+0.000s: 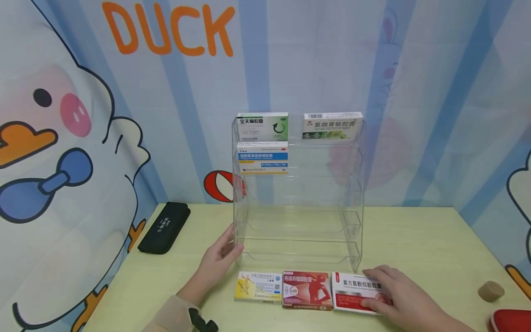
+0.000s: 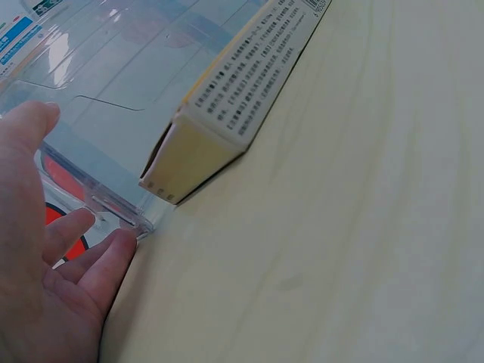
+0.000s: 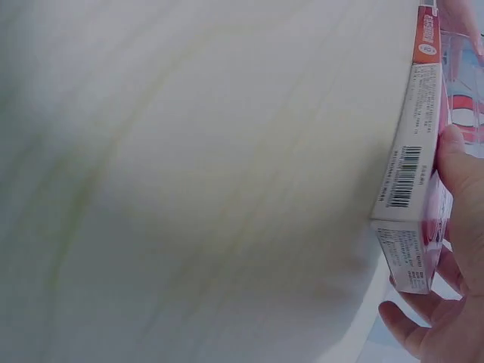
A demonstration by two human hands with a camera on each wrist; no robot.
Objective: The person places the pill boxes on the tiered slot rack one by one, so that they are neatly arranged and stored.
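A clear tiered display rack (image 1: 298, 221) stands on the table. My left hand (image 1: 215, 256) holds its lower left edge; in the left wrist view the thumb (image 2: 34, 125) lies over the rack's side, with fingers curled near its bottom corner. My right hand (image 1: 398, 295) grips the right end of a white and red medicine box (image 1: 352, 288), its thumb on the printed face. That box lies last in a row, beside a red medicine box (image 1: 307, 291) and a yellow and white one (image 1: 259, 283). In the right wrist view, fingers reach around the held box's (image 3: 404, 181) end.
On the rack's top tier sit a green and white box (image 1: 265, 129) and another white box (image 1: 332, 129); a blue and white box (image 1: 263, 161) is below. A black pouch (image 1: 163, 228) lies left, a brown cylinder (image 1: 491, 291) and red case (image 1: 512, 320) right. A printed curtain hangs behind.
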